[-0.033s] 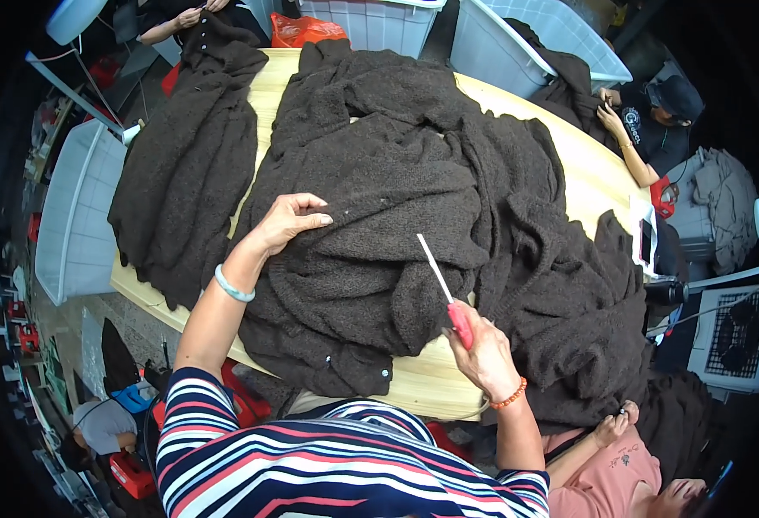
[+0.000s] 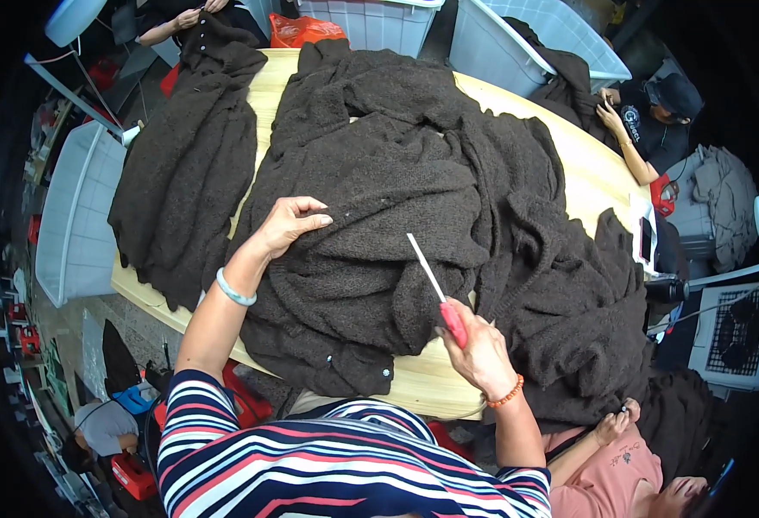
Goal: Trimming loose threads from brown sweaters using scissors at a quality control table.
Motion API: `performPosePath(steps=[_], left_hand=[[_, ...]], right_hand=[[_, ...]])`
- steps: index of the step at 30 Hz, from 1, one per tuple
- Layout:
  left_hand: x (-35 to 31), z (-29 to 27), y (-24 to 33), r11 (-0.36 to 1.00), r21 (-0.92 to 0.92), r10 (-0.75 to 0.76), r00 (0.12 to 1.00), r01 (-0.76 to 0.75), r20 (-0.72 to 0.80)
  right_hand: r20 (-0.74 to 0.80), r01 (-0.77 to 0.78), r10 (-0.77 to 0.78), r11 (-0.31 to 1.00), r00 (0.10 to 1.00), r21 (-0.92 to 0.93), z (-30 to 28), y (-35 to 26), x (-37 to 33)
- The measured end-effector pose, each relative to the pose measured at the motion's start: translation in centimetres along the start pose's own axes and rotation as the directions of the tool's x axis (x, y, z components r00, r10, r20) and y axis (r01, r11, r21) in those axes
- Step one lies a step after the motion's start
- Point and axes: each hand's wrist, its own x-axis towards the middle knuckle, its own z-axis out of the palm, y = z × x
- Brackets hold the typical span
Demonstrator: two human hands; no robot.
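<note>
A dark brown knit cardigan (image 2: 379, 233) lies heaped in folds on the pale wooden table (image 2: 435, 380) in front of me. My left hand (image 2: 291, 226) grips its edge at the left, thumb and fingers bent round the cloth; small spots dot the band beside it. Over the lower right of the heap, my right hand (image 2: 476, 345) closes on a slim tool (image 2: 453, 325) with a pinkish-red handle. The tool's narrow pale blade points up and left, above the knit; its exact kind is unclear. Small buttons (image 2: 386, 373) show on the cloth near the front edge.
More dark knitwear (image 2: 189, 173) drapes over the table's left, and another pile (image 2: 569, 302) covers the right. Co-workers handle dark cloth at the far left, far right (image 2: 608, 116) and near right (image 2: 612, 427). Pale plastic bins (image 2: 81, 211) stand around the table.
My right hand has shifted slightly left, carrying the tool; its blade tip now lies farther left over the knit. The left hand keeps its place.
</note>
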Motion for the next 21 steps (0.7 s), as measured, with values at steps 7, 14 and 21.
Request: performPosePath(steps=[7, 14, 21], left_hand=[[-0.7, 1.2, -3.6, 0.973, -0.226, -0.078, 0.988, 0.046, -0.134], [-0.8, -0.4, -4.0, 0.942, -0.321, -0.140, 0.985, 0.101, -0.101], [3.8, 0.4, 0.4, 0.985, 0.057, -0.166, 0.979, 0.160, 0.120]], right_hand=[[0.185, 0.213, -0.198, 0.975, 0.963, -0.062, 2.9, -4.5, 1.2], [0.191, 0.164, -0.155, 0.986, 0.969, -0.032, 3.9, -4.4, 1.4], [0.058, 0.090, -0.087, 0.994, 0.995, -0.058, 3.4, -4.4, 2.3]])
